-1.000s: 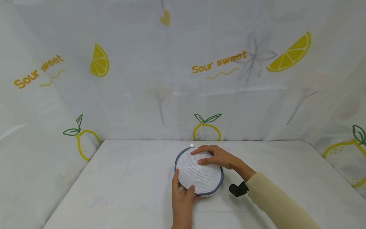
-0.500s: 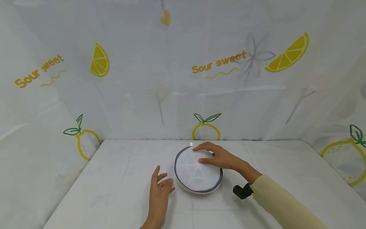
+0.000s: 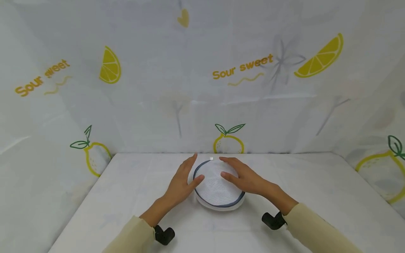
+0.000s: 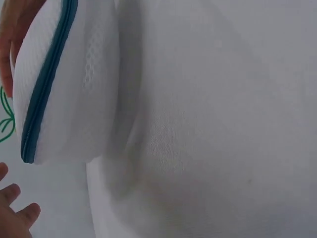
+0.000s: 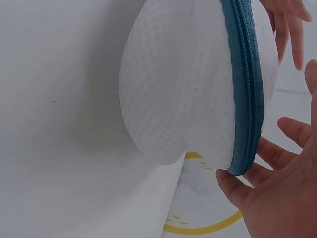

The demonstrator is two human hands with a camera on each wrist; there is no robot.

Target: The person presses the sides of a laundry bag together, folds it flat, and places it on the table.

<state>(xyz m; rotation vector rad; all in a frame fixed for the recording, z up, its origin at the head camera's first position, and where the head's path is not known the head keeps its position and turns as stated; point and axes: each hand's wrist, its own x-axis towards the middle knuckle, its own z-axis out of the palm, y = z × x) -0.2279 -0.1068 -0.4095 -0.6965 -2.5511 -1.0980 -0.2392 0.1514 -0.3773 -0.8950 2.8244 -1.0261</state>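
A round white mesh laundry bag (image 3: pixel 218 191) lies on the white table, a blue zip (image 5: pixel 246 89) running round its upper edge. My left hand (image 3: pixel 181 181) is at the bag's left side, fingers extended and thumb over the rim. The left wrist view shows its fingertips (image 4: pixel 29 213) apart from the bag. On the other side my right hand (image 3: pixel 248 177) spreads its fingers along the far right rim, thumb above the mesh top. Fingertips of that right hand (image 5: pixel 277 193) touch the zip edge in the right wrist view. Neither hand grips the bag.
A small white tag (image 3: pixel 211 158) shows at the bag's far edge. Behind the table (image 3: pixel 126 203) hangs a white curtain (image 3: pixel 152 70) printed with lemons. Black wrist devices (image 3: pixel 164 235) sit under both sleeves.
My left hand has let go of the bag's near edge, swung away left, then come up along its left side. The right hand stays at the right rim, its fingers slightly straighter.
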